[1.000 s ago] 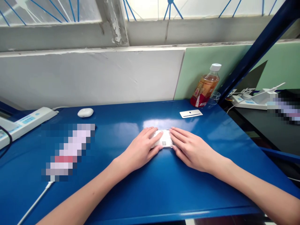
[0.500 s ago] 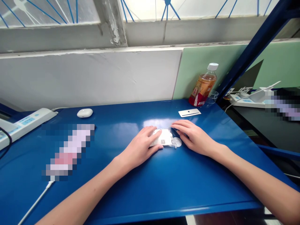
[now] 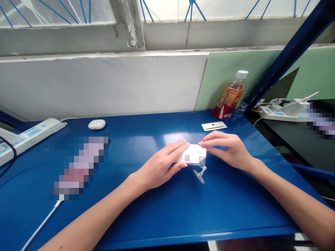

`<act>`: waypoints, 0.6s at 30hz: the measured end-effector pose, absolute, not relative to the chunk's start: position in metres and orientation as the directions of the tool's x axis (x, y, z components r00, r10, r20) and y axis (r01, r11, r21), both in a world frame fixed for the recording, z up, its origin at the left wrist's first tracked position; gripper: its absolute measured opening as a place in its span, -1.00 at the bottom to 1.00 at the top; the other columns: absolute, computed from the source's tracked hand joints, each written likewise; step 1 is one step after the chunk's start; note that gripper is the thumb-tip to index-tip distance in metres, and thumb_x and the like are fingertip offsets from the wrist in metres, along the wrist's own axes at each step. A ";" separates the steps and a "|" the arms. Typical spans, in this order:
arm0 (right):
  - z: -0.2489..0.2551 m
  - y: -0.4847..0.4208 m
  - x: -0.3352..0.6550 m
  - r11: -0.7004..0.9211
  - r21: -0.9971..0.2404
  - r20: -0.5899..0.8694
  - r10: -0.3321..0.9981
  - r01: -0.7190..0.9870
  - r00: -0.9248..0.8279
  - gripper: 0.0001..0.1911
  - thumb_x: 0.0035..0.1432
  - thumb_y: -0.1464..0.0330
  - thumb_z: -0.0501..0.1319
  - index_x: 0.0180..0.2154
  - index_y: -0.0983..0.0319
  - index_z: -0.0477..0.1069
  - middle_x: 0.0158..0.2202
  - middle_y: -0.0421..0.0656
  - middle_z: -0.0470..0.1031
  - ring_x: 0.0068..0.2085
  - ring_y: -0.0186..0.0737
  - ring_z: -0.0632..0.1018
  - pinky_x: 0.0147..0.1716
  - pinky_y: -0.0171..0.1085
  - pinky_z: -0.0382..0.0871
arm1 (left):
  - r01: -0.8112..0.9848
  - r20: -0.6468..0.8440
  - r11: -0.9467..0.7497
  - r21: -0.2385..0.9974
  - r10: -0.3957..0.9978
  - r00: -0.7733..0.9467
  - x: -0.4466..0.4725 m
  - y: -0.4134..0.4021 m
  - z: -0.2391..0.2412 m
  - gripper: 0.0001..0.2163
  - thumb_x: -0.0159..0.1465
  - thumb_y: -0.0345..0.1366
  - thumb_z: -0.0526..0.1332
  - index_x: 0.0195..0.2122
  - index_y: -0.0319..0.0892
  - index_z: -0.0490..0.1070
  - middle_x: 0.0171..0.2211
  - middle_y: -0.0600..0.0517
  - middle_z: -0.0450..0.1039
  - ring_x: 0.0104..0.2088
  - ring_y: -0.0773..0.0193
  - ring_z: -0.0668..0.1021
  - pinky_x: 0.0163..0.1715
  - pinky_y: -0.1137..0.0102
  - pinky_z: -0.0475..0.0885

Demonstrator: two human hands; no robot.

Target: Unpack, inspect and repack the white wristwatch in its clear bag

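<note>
Both my hands hold a small white card (image 3: 193, 154) in a clear sleeve just above the blue table (image 3: 167, 209). My left hand (image 3: 159, 167) pinches its left end between thumb and fingers. My right hand (image 3: 227, 149) pinches its right end with its fingertips. A small clear round piece on a beaded chain (image 3: 200, 174) hangs from the card's lower right corner and touches the table.
A white slotted card (image 3: 214, 126) lies behind my right hand. A bottle of amber drink (image 3: 230, 95) and a clear cup (image 3: 238, 108) stand at the back right. A white earbud case (image 3: 96, 124) and a white device (image 3: 28, 134) lie at the back left.
The card lay flat on the table under both hands. My right hand slid off its right end, uncovering the round piece. Both hands then lifted the card, and the chain now dangles.
</note>
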State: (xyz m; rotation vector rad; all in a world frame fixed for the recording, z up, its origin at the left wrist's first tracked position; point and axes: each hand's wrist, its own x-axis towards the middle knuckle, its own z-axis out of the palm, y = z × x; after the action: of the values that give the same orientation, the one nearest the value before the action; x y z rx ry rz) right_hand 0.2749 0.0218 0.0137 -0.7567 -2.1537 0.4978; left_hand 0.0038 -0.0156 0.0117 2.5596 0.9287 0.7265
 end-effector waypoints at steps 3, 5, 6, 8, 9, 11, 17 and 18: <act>0.018 0.020 0.274 0.681 -0.657 0.534 0.724 0.324 -0.437 -0.87 0.21 0.35 0.31 -0.20 0.11 0.62 -0.26 -0.14 0.60 -0.26 -0.17 0.60 -0.24 -0.19 0.54 | 0.475 0.400 -0.738 0.478 0.665 0.631 0.004 -0.016 0.013 -0.64 0.48 -0.25 0.00 0.25 -0.19 0.25 0.21 -0.17 0.38 0.22 0.09 0.42 0.19 0.16 0.39; 0.020 0.019 0.272 0.636 -0.718 0.531 0.763 0.283 -0.368 -0.90 0.18 0.33 0.34 -0.24 0.11 0.62 -0.29 -0.14 0.60 -0.28 -0.17 0.58 -0.27 -0.19 0.52 | 0.461 0.456 -0.739 0.492 0.670 0.587 0.004 -0.016 0.013 -0.68 0.47 -0.27 0.02 0.18 -0.20 0.32 0.13 -0.17 0.46 0.14 0.09 0.50 0.12 0.17 0.44; 0.021 0.019 0.271 0.614 -0.747 0.528 0.781 0.256 -0.332 -0.91 0.16 0.33 0.35 -0.26 0.11 0.62 -0.31 -0.15 0.59 -0.30 -0.18 0.57 -0.30 -0.20 0.51 | 0.452 0.480 -0.737 0.503 0.673 0.563 0.004 -0.016 0.013 -0.70 0.46 -0.27 0.03 0.14 -0.22 0.36 0.09 -0.17 0.49 0.10 0.09 0.53 0.09 0.18 0.46; 0.023 0.017 0.269 0.563 -0.798 0.506 0.820 0.215 -0.268 -0.94 0.14 0.33 0.36 -0.29 0.12 0.63 -0.36 -0.16 0.58 -0.34 -0.21 0.55 -0.36 -0.24 0.49 | 0.436 0.510 -0.722 0.538 0.690 0.514 0.005 -0.016 0.013 -0.74 0.44 -0.28 0.07 0.06 -0.23 0.41 0.02 -0.16 0.54 0.03 0.11 0.57 0.04 0.21 0.49; 0.023 0.017 0.267 0.535 -0.820 0.488 0.839 0.202 -0.241 -0.94 0.14 0.32 0.37 -0.31 0.12 0.63 -0.38 -0.16 0.57 -0.36 -0.23 0.54 -0.40 -0.25 0.47 | 0.432 0.514 -0.707 0.560 0.705 0.488 0.006 -0.016 0.013 -0.76 0.43 -0.27 0.10 0.03 -0.22 0.42 -0.02 -0.14 0.56 -0.01 0.12 0.59 0.01 0.23 0.51; 0.025 0.016 0.265 0.473 -0.860 0.436 0.876 0.192 -0.204 -0.93 0.12 0.30 0.37 -0.35 0.14 0.64 -0.42 -0.17 0.56 -0.43 -0.27 0.51 -0.49 -0.28 0.42 | 0.437 0.506 -0.664 0.606 0.746 0.433 0.008 -0.017 0.012 -0.80 0.38 -0.26 0.19 -0.03 -0.20 0.45 -0.10 -0.09 0.59 -0.11 0.16 0.62 -0.07 0.29 0.53; 0.017 0.019 0.260 0.238 -0.952 0.204 0.962 0.193 -0.181 -0.82 0.12 0.22 0.36 -0.32 0.21 0.62 -0.45 -0.16 0.56 -0.53 -0.33 0.47 -0.51 -0.30 0.39 | 0.466 0.396 -0.510 0.723 0.859 0.326 0.013 -0.018 0.013 -0.95 0.31 -0.37 0.26 -0.22 -0.15 0.49 -0.30 0.07 0.61 -0.32 0.30 0.62 -0.22 0.42 0.52; 0.015 0.020 0.260 0.213 -0.957 0.172 0.964 0.200 -0.203 -0.79 0.13 0.21 0.35 -0.29 0.22 0.61 -0.44 -0.16 0.57 -0.52 -0.32 0.48 -0.49 -0.30 0.40 | 0.463 0.365 -0.481 0.744 0.874 0.321 0.014 -0.018 0.014 -0.96 0.31 -0.38 0.25 -0.24 -0.15 0.50 -0.32 0.08 0.61 -0.33 0.31 0.62 -0.24 0.43 0.51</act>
State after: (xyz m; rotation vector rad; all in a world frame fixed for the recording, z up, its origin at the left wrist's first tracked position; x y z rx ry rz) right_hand 0.2599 0.0196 0.0146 -1.1248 -1.5954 1.0787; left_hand 0.0137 -0.0177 0.0140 2.0759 1.1750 1.0478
